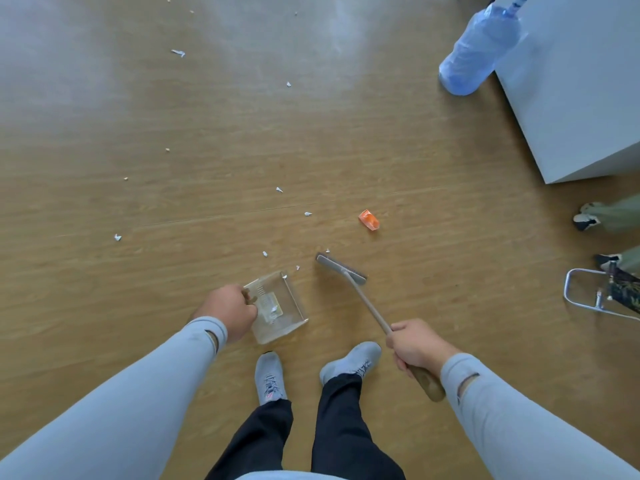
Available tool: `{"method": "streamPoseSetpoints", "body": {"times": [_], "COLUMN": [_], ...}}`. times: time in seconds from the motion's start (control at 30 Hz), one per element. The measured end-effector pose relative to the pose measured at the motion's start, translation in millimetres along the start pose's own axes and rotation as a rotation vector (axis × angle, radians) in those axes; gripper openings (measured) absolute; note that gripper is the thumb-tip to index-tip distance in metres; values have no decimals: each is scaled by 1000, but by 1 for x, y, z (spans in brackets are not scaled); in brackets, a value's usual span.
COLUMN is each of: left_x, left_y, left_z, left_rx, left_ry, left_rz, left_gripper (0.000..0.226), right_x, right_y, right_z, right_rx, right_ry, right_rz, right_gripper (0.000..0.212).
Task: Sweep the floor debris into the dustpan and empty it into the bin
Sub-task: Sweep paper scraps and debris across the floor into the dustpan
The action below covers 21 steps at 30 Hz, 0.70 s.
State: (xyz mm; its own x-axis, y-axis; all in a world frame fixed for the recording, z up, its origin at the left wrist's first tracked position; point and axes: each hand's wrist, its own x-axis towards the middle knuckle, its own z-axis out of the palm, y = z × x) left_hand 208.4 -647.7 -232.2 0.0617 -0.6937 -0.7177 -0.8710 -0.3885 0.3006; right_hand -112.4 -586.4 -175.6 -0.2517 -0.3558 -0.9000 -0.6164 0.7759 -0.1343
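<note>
1. A clear, box-shaped plastic dustpan (277,308) is held at its near-left edge by the left hand (230,311), whose fingers are curled closed over the rim; the pan sits low above the wood-patterned floor (450,306), just ahead of the grey shoes (270,377).
2. A small white paper scrap (274,310) is seen lying inside the dustpan.
3. A slim brush with a tan handle and a flat grey head (341,269) is gripped by the right hand (415,348), which is wrapped fully shut around the handle's lower part; the head is placed on the floor just right of the dustpan, apart from it.
4. Torn white paper bits (178,53) are scattered over the floor ahead, several lying just beyond the dustpan and brush head.
5. A crumpled orange wrapper (369,219) is seen on the floor beyond the brush head.
6. A large blue water bottle (479,51) is stood against a pale grey cabinet (571,98) at upper right.
7. No bin can be made out.
</note>
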Motion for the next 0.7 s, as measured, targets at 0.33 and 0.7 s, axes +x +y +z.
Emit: {"method": "streamPoseSetpoints", "body": {"times": [0.33, 0.7], "left_x": [4, -16], "left_y": [-1, -30], "left_z": [-3, -5], "left_rx": [15, -46], "left_ry": [-7, -1], "left_rz": [7, -2], "left_gripper": [12, 10], "right_x": [-15, 15], "right_y": [-17, -9], "right_z": [7, -20], "right_rx": [-76, 85], "right_ry": [-200, 35], "right_rz": [2, -27], "right_gripper": [44, 31]}}
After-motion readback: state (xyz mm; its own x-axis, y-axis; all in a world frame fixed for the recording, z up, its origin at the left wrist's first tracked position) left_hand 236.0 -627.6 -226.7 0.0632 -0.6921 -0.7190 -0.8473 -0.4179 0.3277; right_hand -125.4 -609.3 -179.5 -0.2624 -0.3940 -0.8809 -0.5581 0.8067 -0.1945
